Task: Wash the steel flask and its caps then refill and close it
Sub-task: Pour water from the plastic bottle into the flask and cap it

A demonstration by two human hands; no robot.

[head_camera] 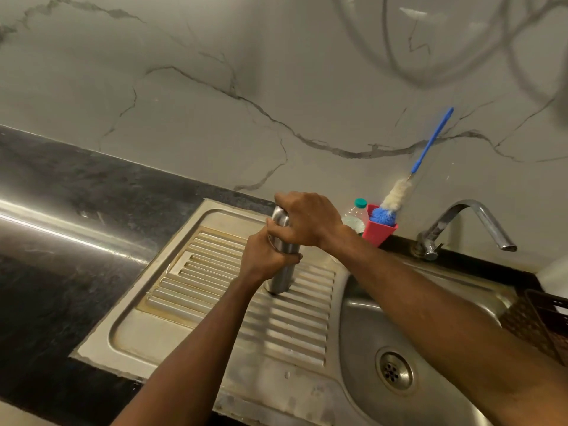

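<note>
A steel flask (282, 279) stands upright on the ribbed draining board (215, 305) of a steel sink (362, 327), near the board's back edge and just left of the basin. The person's left hand (262, 256) grips the flask round its middle, the fingers curled about the body with their tips showing on its right side. The right hand (307, 219) reaches across from the basin side and clamps down over the flask's rounded top, fingers curled round it so that only a strip of bright steel shows at the left of the palm. Whether that top is a loose cap or screwed tight cannot be told.

Behind the hands, against the veined marble wall (184, 103), a red holder (379, 232) carries a bottle brush (396, 196) with a blue handle, leaning to the right. A clear plastic bottle (356, 212) with a green cap stands just beside the holder on its left. A chrome tap (461, 224) arches over the basin's back rim, and the drain (393, 368) lies at the basin's bottom. A brown slatted crate (538, 321) sits at the right edge. The dark stone bench (76, 226) runs to the left of the sink.
</note>
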